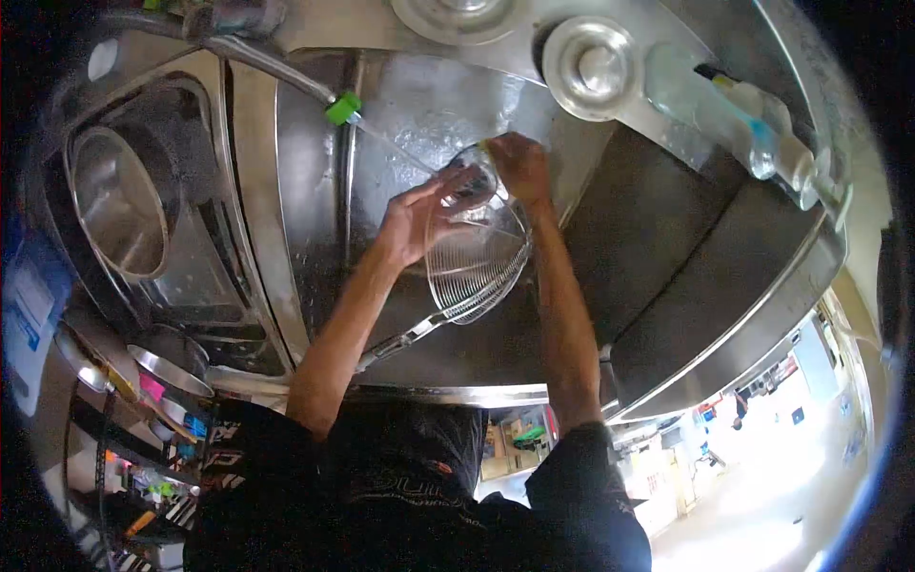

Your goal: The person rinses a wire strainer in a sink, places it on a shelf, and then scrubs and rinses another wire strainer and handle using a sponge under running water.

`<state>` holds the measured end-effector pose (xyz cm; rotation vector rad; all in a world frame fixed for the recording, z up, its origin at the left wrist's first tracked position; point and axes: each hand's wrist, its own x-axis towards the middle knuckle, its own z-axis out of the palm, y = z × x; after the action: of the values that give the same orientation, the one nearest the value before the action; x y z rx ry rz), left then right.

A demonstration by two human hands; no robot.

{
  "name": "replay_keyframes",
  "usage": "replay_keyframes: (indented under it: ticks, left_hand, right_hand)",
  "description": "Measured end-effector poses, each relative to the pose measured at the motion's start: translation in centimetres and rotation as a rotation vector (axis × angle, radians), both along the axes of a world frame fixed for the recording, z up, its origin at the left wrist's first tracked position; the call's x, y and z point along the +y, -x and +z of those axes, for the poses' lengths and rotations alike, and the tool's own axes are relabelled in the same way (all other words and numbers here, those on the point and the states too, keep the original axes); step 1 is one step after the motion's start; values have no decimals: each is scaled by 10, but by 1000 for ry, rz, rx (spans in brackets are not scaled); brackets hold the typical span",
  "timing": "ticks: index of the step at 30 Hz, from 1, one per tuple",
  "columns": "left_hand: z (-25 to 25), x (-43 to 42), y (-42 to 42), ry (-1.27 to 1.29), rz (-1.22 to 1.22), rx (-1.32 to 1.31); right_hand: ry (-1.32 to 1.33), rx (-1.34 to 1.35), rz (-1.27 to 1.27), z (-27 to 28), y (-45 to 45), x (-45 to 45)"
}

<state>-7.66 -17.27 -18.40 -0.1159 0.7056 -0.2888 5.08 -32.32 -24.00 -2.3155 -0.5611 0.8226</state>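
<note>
Under the green-tipped faucet (343,109), a thin stream of water runs down toward my hands. My left hand (419,217) has its fingers curled round the near side of a small shiny round vessel (486,173); whether it is glass or metal I cannot tell. Closed at the vessel's far right rim is my right hand (519,170). A speck of yellow shows by its fingers, too small to name. Below both hands a wire strainer (477,272) lies in the sink, its long handle slanting down to the left past my left forearm.
The steel sink (410,86) has wet walls. To the left, a metal bowl (119,202) stands in a second basin. Round metal drain fittings (596,69) and a pale bottle (701,100) sit along the back right ledge. A pan (172,357) is at lower left.
</note>
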Motion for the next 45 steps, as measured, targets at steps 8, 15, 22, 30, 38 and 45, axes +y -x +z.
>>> replay_keyframes:
  ticks: [8, 15, 22, 30, 38, 45]
  left_hand:
    - [-9, -21, -9, -20, 50, 126]
    - [-35, -19, -1, -25, 48, 88]
    - [-34, -7, -30, 377, 265, -303]
    - [-20, -13, -36, -6, 113, -198]
    - [-34, -10, -17, 2, 409, -307]
    - [-19, 15, 2, 80, 295, -225]
  right_hand:
    - [-106, 127, -111, 54, 26, 3]
    - [-124, 22, -75, 89, 37, 29]
    - [49, -170, 4, 87, 40, 19]
    - [-71, -353, -277, 104, 39, 25]
    - [-141, -247, -150, 90, 30, 25]
    - [-213, 8, -5, 62, 18, 30]
